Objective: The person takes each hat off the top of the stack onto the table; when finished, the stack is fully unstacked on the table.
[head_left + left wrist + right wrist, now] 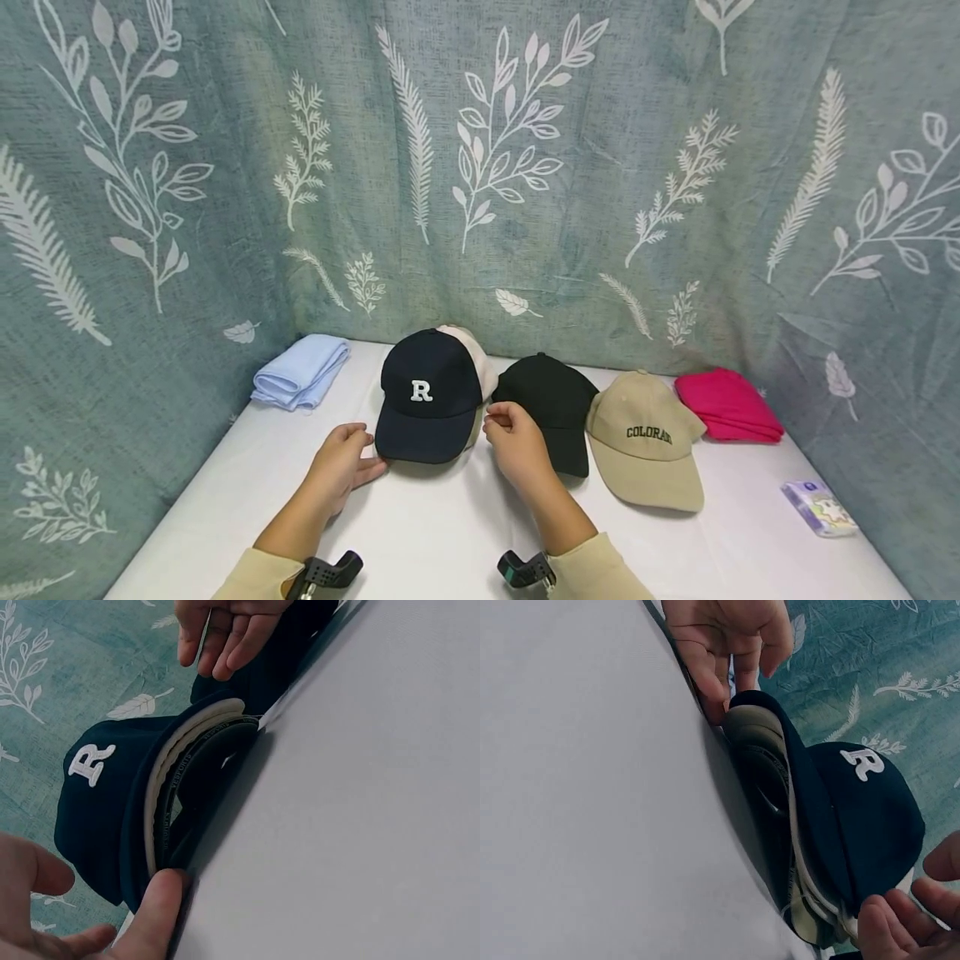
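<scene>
Toward the far edge of the tabletop, navy cap sits between left hand, nearer its brim, and right hand, both loose, gripping nothing.

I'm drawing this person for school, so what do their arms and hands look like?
The left sleeve and right sleeve are light tan. Near the wrists there's a black, bent left gadget and a matching right gadget, which shows a small green patch. The left grip and right grip are bare hands, without gloves.
</scene>
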Demonstrator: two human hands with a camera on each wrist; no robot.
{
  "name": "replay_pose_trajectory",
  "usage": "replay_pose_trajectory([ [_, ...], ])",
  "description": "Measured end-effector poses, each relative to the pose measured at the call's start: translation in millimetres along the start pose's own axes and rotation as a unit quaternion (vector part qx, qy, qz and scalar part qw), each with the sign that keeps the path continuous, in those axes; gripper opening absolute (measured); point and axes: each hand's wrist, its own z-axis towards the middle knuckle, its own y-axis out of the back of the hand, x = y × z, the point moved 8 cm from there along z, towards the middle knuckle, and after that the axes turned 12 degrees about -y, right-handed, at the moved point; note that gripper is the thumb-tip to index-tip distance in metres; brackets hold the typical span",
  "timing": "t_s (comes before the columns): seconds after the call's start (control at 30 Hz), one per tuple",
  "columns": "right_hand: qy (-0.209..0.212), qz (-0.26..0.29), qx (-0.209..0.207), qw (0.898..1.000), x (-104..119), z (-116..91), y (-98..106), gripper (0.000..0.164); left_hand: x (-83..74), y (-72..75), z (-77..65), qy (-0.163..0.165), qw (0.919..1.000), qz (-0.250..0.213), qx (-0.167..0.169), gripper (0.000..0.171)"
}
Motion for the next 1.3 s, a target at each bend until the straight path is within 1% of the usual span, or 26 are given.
replay_pose_trajectory([
  [0.07, -0.009, -0.006, -0.01, 1.0, -1.3, 1.8, -2.0, 0.03, 1.0, -0.4, 1.0, 0.001, 1.0, 0.001, 0.0, 0.056],
  [0.17, -0.022, 0.004, -0.02, 1.0, -2.8, 5.0, -6.2, 0.032, 2.4, -1.4, 3.0, 0.002, 1.0, -0.001, 0.002, 0.057],
  [0.27, -0.033, 0.023, -0.016, 0.999, -5.4, 8.3, -14.0, 0.037, 3.4, -1.9, 4.8, -0.003, 1.0, -0.006, 0.007, 0.057],
  [0.4, -0.046, 0.044, 0.009, 0.998, -12.1, 11.5, -25.1, 0.047, 4.2, -3.7, 5.5, -0.014, 0.9998, -0.008, 0.011, 0.058],
  [0.57, -0.041, 0.06, 0.038, 0.997, -17.2, 13.2, -33.2, 0.06, 6.2, -5.4, 6.5, -0.025, 0.9995, -0.016, 0.014, 0.059],
  [0.77, -0.041, 0.063, 0.054, 0.996, -20.0, 14.0, -39.0, 0.066, 7.1, -5.4, 8.3, -0.024, 0.9992, -0.028, 0.014, 0.06],
  [0.87, -0.036, 0.058, 0.062, 0.996, -19.3, 14.3, -41.1, 0.069, 6.2, -5.4, 8.8, -0.025, 0.9993, -0.026, 0.014, 0.061],
  [1.17, -0.02, 0.061, 0.064, 0.996, -20.1, 15.2, -41.8, 0.07, 5.2, -4.2, 6.9, -0.028, 0.9989, -0.036, 0.015, 0.06],
  [1.3, -0.016, 0.064, 0.057, 0.996, -20.3, 15.3, -41.2, 0.066, 6.1, -3.1, 6.6, -0.026, 0.9993, -0.024, 0.01, 0.06],
])
